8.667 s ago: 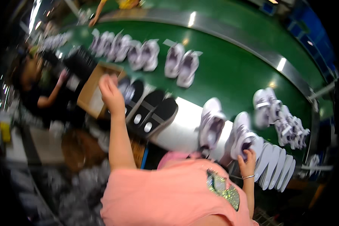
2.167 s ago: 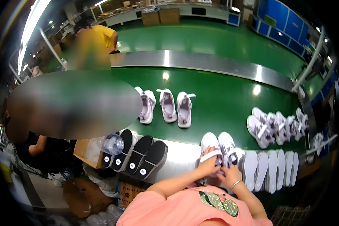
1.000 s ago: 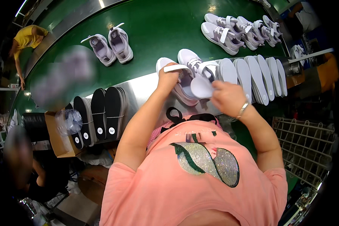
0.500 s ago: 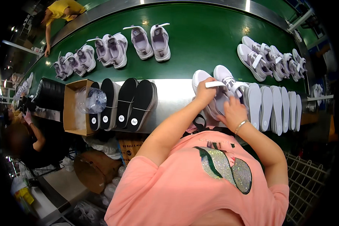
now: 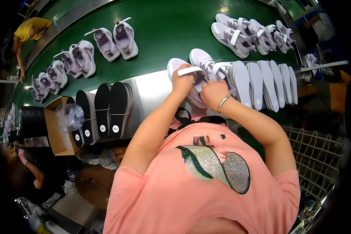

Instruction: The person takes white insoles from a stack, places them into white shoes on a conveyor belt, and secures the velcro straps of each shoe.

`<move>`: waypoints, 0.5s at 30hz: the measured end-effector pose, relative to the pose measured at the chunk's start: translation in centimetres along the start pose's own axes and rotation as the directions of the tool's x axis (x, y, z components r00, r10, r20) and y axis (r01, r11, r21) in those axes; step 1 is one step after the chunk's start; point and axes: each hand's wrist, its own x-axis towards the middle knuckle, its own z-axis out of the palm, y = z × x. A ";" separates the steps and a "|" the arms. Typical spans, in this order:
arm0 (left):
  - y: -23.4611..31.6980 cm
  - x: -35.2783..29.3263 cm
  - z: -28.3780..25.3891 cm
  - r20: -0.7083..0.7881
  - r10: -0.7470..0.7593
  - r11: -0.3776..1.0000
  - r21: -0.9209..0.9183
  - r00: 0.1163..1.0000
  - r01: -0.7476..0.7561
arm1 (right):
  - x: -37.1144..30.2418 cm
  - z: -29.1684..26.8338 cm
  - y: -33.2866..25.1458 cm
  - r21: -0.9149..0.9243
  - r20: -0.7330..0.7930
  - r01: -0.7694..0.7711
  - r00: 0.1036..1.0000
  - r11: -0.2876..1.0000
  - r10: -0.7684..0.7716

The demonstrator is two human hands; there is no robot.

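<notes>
A pale lilac sneaker (image 5: 177,64) with a white strap stands on the metal edge of the bench in front of me. My left hand (image 5: 182,82) is closed round its left side, by the raised strap. My right hand (image 5: 215,94) is bent over the opening of the same shoe with its fingers curled; their tips are hidden, and whatever they grip cannot be made out. Right beside it stands a matching sneaker (image 5: 200,57), its strap close to my right hand. Pale grey insoles (image 5: 242,84) lie in a row of stacks just right of both shoes.
Tied stacks of black insoles (image 5: 121,102) and a cardboard box (image 5: 54,128) holding clear plastic lie at left. More sneakers stand on the green belt (image 5: 171,27), at left (image 5: 124,41) and right (image 5: 234,38). A wire basket (image 5: 314,156) is at lower right. Co-workers' arms show at far left.
The whole view has shifted, so the bench things sit further left. My right hand has curled in more over the shoe's opening. My left hand keeps its hold on the sneaker.
</notes>
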 end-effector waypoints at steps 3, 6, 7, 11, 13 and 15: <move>0.2 -0.1 -0.4 0.014 -0.006 1.000 0.000 1.000 0.006 | -1.9 -2.2 0.3 -0.048 0.091 0.009 0.996 0.999 -0.005; 0.4 -0.4 -0.3 0.016 -0.014 0.999 -0.045 1.000 0.015 | -2.7 -2.6 0.7 -0.078 0.130 0.017 0.991 0.997 -0.007; 0.2 -0.3 -0.3 0.016 -0.012 0.999 -0.031 1.000 0.013 | -2.5 -2.6 0.8 -0.042 0.135 0.052 0.990 0.998 -0.046; 0.6 -0.1 -0.6 0.066 -0.072 0.997 0.001 0.995 0.072 | -0.7 -1.2 0.8 0.026 0.080 0.189 0.978 0.982 -0.190; 0.6 -0.3 -0.6 0.085 -0.106 0.993 -0.037 0.991 0.110 | 0.7 0.8 0.1 0.017 0.040 0.215 0.976 0.976 -0.216; 0.1 -0.6 -0.5 0.073 -0.112 0.987 -0.111 0.991 0.120 | 2.0 2.1 -0.5 0.016 0.015 0.201 0.979 0.979 -0.202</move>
